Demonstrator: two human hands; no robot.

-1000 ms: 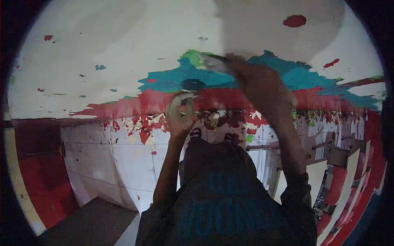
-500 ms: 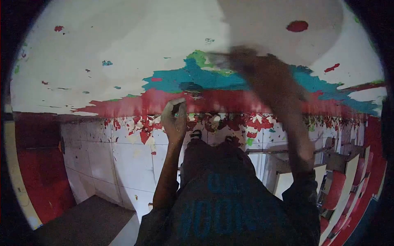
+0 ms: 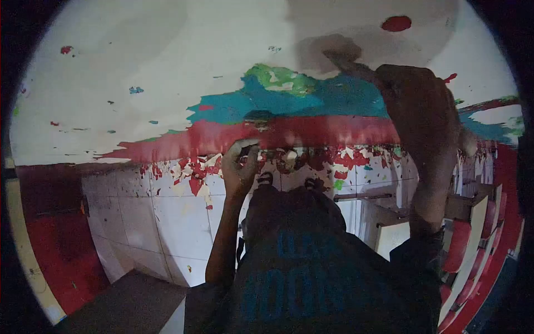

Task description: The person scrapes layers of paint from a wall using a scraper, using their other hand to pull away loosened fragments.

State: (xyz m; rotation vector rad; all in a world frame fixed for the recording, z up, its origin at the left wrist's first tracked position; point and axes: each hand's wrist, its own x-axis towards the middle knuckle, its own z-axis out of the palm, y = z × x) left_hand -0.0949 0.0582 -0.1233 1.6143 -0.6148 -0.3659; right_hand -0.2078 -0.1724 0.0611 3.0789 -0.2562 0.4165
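By the wall [image 3: 167, 67], brittle paint [image 3: 295, 83] could shower my feet [image 3: 266, 178], left hand [image 3: 240, 173] half-curled, right hand [image 3: 420, 100] unreadable to me.

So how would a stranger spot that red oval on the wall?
Start with the pale wall and its broad teal patch. Above the right hand, in the shadow, the red oval stands out, bigger and rounder than the red fleck below.

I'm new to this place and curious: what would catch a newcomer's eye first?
Probably the ragged blue-green and red band across the lower pale wall, with a bright green patch along its top. Next, the red, cream and green flakes strewn over the floor at the wall's foot. Then the right hand, raised before the wall.
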